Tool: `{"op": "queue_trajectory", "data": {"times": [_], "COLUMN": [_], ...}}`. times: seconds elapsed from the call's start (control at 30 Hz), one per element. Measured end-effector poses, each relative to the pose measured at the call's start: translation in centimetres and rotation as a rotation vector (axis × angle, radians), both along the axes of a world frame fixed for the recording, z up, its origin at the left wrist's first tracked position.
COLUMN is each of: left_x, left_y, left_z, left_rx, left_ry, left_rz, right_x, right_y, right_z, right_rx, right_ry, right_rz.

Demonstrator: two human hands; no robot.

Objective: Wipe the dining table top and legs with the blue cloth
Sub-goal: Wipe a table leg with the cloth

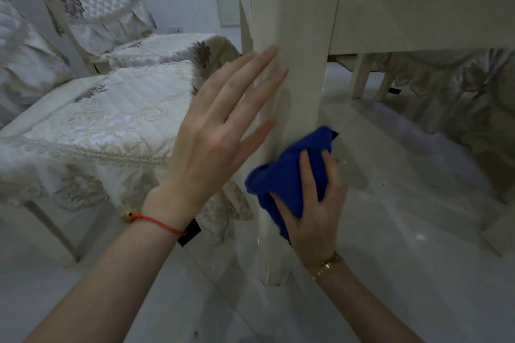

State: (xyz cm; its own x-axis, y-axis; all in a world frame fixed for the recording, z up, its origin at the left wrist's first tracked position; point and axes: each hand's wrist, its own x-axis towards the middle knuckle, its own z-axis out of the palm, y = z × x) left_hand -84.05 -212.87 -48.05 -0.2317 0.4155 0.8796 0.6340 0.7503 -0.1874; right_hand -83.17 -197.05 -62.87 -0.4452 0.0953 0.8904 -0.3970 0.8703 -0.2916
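Observation:
A cream table leg [295, 36] runs down the middle of the view from the table's apron [418, 3] to the floor. My left hand [220, 131] lies flat against the leg's left side, fingers spread and pointing up-right. My right hand [315, 203] grips the bunched blue cloth [287, 175] and presses it against the lower part of the leg, on its front right side. The leg's foot stands on the floor below both hands. The table top itself is out of view.
Two chairs with cream embroidered cushions [111, 120] stand close on the left, their skirts hanging near the leg. More chair legs [359, 78] and draped fabric sit under the table at the right. The glossy pale tiled floor [404, 231] spreads below.

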Motion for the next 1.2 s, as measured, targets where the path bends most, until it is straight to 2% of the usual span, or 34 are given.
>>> {"op": "queue_trajectory", "data": {"times": [0.1, 0.17, 0.27, 0.37, 0.43, 0.63, 0.7, 0.83, 0.9, 0.97, 1.1, 1.2], "left_x": [0.9, 1.2, 1.2, 1.0, 0.8, 0.7, 0.7, 0.7, 0.6, 0.6, 0.7, 0.7], "left_y": [0.0, 0.0, 0.5, 0.9, 0.7, 0.5, 0.6, 0.7, 0.8, 0.8, 0.9, 0.9], "left_z": [-4.1, -6.5, -8.1, -8.0, -7.6, -8.1, -8.2, -8.2, -8.2, -8.3, -8.4, -8.5], "left_rx": [-0.068, -0.081, -0.056, 0.025, 0.032, -0.032, -0.028, -0.003, 0.007, 0.002, 0.002, -0.001], "left_ry": [-0.035, -0.089, -0.156, -0.143, -0.123, -0.165, -0.163, -0.174, -0.174, -0.183, -0.178, -0.173], "left_rz": [0.042, 0.075, 0.091, 0.051, 0.046, 0.070, 0.075, 0.055, 0.053, 0.058, 0.064, 0.070], "right_x": [1.7, 1.9, 0.8, -1.2, -1.7, 1.1, 1.0, -0.5, -0.9, -0.6, 1.8, 1.7], "right_y": [1.3, 1.1, -0.4, -1.2, -1.3, -1.2, -1.2, -1.8, -2.0, -1.9, -1.5, -1.5], "right_z": [-5.8, -7.8, -6.3, -2.9, -3.4, -13.3, -12.3, -6.5, -5.6, -7.6, -13.8, -13.0], "right_rx": [0.070, 0.059, -0.039, -0.117, -0.139, -0.073, -0.108, -0.205, -0.239, -0.230, -0.179, -0.211], "right_ry": [-0.168, -0.208, -0.122, 0.013, 0.012, -0.309, -0.292, -0.096, -0.073, -0.126, -0.418, -0.414], "right_rz": [-0.019, -0.010, 0.022, 0.046, 0.059, 0.006, 0.036, 0.077, 0.079, 0.075, 0.053, 0.079]}}
